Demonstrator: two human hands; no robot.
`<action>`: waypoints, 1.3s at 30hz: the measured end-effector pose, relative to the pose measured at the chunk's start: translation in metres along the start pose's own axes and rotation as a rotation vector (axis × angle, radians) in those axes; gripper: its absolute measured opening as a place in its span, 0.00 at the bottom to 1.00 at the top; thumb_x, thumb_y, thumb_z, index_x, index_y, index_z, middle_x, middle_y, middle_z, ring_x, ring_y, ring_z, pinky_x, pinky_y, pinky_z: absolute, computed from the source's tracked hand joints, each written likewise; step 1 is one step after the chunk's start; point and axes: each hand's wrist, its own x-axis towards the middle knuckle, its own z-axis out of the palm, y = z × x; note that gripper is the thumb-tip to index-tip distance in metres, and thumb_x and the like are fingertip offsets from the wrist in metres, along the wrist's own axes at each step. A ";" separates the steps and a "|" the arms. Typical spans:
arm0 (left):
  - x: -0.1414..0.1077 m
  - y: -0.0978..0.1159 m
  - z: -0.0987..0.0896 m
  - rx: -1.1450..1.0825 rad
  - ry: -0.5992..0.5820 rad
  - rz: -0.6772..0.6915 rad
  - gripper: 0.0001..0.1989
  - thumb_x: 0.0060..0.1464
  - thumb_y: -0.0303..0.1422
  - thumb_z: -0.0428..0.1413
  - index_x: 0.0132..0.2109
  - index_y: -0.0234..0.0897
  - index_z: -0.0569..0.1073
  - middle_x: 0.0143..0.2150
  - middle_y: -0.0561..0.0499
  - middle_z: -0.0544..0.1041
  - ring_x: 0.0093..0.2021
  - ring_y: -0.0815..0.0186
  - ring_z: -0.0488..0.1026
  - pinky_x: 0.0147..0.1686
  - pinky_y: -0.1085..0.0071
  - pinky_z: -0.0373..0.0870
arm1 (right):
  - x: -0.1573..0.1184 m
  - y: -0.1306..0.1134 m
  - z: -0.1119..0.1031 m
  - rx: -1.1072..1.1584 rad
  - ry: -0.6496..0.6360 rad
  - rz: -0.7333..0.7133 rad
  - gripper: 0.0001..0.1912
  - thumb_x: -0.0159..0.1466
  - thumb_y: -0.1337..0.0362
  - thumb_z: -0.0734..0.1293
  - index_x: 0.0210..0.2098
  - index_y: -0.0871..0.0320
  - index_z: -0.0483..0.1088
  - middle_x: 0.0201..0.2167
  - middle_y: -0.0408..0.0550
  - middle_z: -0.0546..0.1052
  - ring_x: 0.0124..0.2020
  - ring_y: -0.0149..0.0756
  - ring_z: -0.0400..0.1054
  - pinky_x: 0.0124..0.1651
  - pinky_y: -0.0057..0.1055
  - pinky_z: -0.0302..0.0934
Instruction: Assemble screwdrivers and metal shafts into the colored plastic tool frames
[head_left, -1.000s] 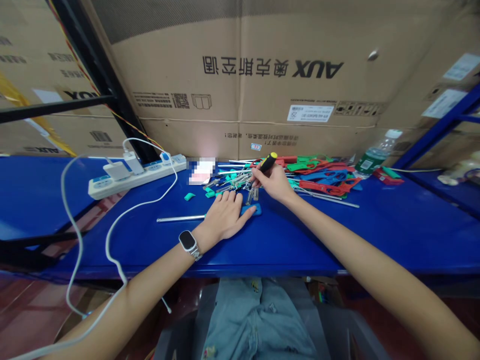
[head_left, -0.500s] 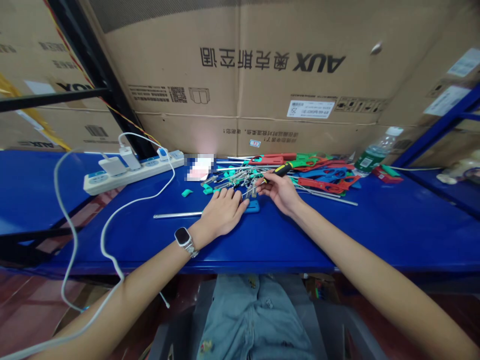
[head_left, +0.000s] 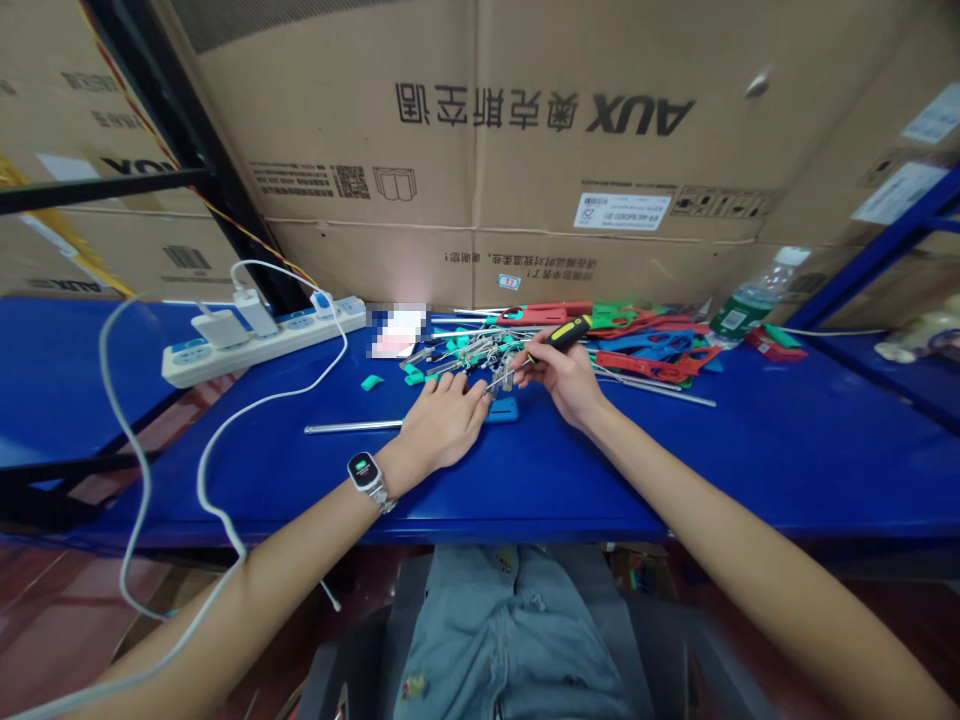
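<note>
My left hand (head_left: 444, 420) lies over a blue stick lighter (head_left: 504, 410), its fingers bent around the middle of it. The lighter's metal tube (head_left: 352, 428) sticks out to the left along the table, while its blue end shows on the right. In my right hand (head_left: 564, 385) is a screwdriver (head_left: 568, 336) with a black and yellow handle, tilted so the shaft runs down toward my left fingertips. Its tip meets the spot by my left thumb and index finger; the exact contact is hidden. Just behind both hands is a heap of small metal and green parts (head_left: 480, 350).
Red lighter bodies (head_left: 645, 366), blue ones (head_left: 660, 345) and metal tubes pile up at the back right. Beyond stands a bottle (head_left: 757, 300). A power strip (head_left: 262, 345) with a white cable (head_left: 206, 470) lies left. A large carton (head_left: 525, 60) walls the back.
Both hands, the lighter and the screwdriver keep nearly the same places. The watch screen on my left wrist has lit up, and the view has shifted slightly.
</note>
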 end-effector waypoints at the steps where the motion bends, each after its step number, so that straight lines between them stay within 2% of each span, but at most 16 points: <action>1: 0.000 0.000 -0.001 0.001 -0.004 0.001 0.23 0.75 0.38 0.35 0.55 0.36 0.72 0.48 0.39 0.76 0.49 0.49 0.71 0.51 0.53 0.65 | 0.000 -0.001 -0.001 -0.022 0.016 -0.006 0.15 0.55 0.51 0.66 0.34 0.50 0.60 0.28 0.43 0.75 0.27 0.38 0.72 0.37 0.40 0.71; 10: 0.000 0.000 0.000 0.011 0.004 0.011 0.23 0.75 0.38 0.36 0.55 0.35 0.73 0.48 0.39 0.75 0.51 0.47 0.71 0.51 0.53 0.65 | -0.001 0.000 0.000 0.056 -0.026 -0.044 0.12 0.57 0.55 0.69 0.33 0.51 0.63 0.25 0.43 0.76 0.24 0.36 0.70 0.33 0.37 0.70; 22: 0.001 0.000 0.004 0.054 0.029 0.014 0.22 0.75 0.38 0.37 0.54 0.35 0.73 0.48 0.38 0.76 0.51 0.47 0.72 0.50 0.53 0.65 | 0.002 0.004 0.000 0.137 -0.034 -0.054 0.15 0.54 0.54 0.74 0.31 0.52 0.65 0.21 0.40 0.74 0.22 0.36 0.70 0.29 0.35 0.67; 30: 0.000 0.001 0.004 0.025 0.035 0.010 0.22 0.75 0.39 0.37 0.52 0.34 0.74 0.48 0.38 0.76 0.51 0.47 0.72 0.50 0.52 0.64 | 0.005 0.003 -0.003 0.128 -0.037 -0.061 0.16 0.54 0.53 0.74 0.31 0.52 0.65 0.22 0.40 0.74 0.20 0.34 0.69 0.28 0.34 0.67; 36: -0.002 -0.001 0.004 -0.030 0.059 0.025 0.29 0.71 0.55 0.40 0.50 0.35 0.73 0.48 0.38 0.76 0.49 0.45 0.72 0.50 0.50 0.67 | 0.005 -0.005 -0.017 0.020 -0.001 -0.129 0.15 0.57 0.53 0.73 0.31 0.51 0.63 0.21 0.40 0.72 0.20 0.35 0.68 0.26 0.35 0.66; 39: -0.002 -0.002 0.005 -0.037 0.067 0.027 0.30 0.70 0.57 0.40 0.49 0.35 0.73 0.48 0.37 0.76 0.49 0.45 0.71 0.51 0.50 0.67 | 0.003 -0.006 -0.022 -0.039 -0.025 -0.155 0.15 0.58 0.52 0.73 0.31 0.51 0.63 0.20 0.40 0.71 0.20 0.34 0.66 0.25 0.35 0.65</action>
